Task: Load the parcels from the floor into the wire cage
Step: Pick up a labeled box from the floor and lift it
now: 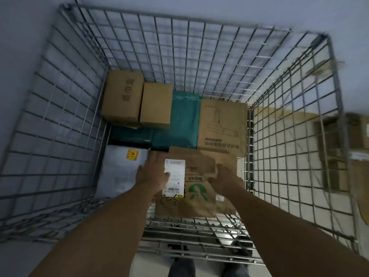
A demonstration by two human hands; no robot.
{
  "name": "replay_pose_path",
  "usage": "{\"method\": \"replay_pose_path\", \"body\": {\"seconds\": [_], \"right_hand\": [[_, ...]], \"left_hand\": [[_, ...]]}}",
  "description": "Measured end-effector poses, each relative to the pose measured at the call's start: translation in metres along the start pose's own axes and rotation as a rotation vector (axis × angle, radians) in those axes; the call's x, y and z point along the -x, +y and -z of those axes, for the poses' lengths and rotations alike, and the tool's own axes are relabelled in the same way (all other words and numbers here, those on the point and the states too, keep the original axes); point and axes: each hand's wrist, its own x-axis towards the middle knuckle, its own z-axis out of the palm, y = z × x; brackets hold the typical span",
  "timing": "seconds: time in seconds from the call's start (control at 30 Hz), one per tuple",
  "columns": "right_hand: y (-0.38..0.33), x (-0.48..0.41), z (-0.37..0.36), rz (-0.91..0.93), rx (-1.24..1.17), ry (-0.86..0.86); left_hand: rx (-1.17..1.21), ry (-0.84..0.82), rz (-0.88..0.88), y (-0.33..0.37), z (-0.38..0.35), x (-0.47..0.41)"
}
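While both bare arms are reached over the near rim of the grey wire cage [199, 254], a brown paper parcel with a white shipping label [191, 188] is gripped at its sides by the left hand [152, 175] and right hand [226, 175], low inside. Beyond it, a white poly mailer [121, 172], teal mailers [179, 124] and brown cardboard boxes [139, 100] are seen packed against the far wall.
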Motion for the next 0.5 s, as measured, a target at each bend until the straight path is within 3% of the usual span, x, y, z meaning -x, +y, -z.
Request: {"method": "replay_pose_path", "body": {"seconds": [0.1,0.2,0.5], "right_hand": [[-0.023,0.023,0.070,0.217,0.307,0.096],[-0.053,0.062,0.163,0.337,0.404,0.190],[-0.090,0.331,0.482,0.455,0.430,0.770]], "left_hand": [[-0.250,-0.062,-0.151,0.028,0.068,0.010],[-0.370,-0.025,-0.227,0.062,0.162,0.029],[-0.430,0.518,-0.346,0.224,0.496,0.244]]}}
